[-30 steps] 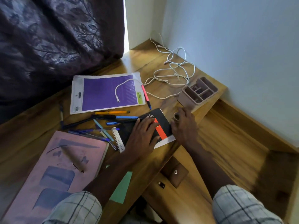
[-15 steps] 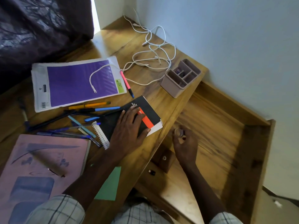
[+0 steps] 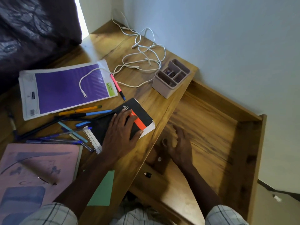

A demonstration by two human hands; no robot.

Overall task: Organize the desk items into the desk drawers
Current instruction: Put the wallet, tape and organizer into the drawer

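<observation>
Pressing flat on the black spiral notepad (image 3: 129,120), the left hand (image 3: 121,133) lies palm down with its fingers spread across the cover and over the orange stripe; it grips nothing, only rests on top. The notepad sits at the desk (image 3: 146,95) edge, its white coil binding toward the scattered pens (image 3: 73,125) beside it.

The right hand (image 3: 180,145) is down inside the open drawer (image 3: 211,127), fingers loosely curled and apart, blurred in the picture. A small round thing (image 3: 164,142) shows just at its fingertips on the drawer floor, but whether the fingers touch it or hold it I cannot tell.

On the desk behind the notepad lie a purple packet (image 3: 65,88) in a clear sleeve, with a white cable (image 3: 141,62) end draped over it and the rest of the cable tangled toward the corner. A pink pen (image 3: 117,86) lies just beside the packet's edge. A pale pink compartmented organizer (image 3: 170,78) stands upright near the desk's end, above the drawer. A pink book (image 3: 37,169) lies at the near left, and a green sheet (image 3: 102,189) sticks out under the left forearm. A small dark object (image 3: 147,174) sits below the desk edge.
</observation>
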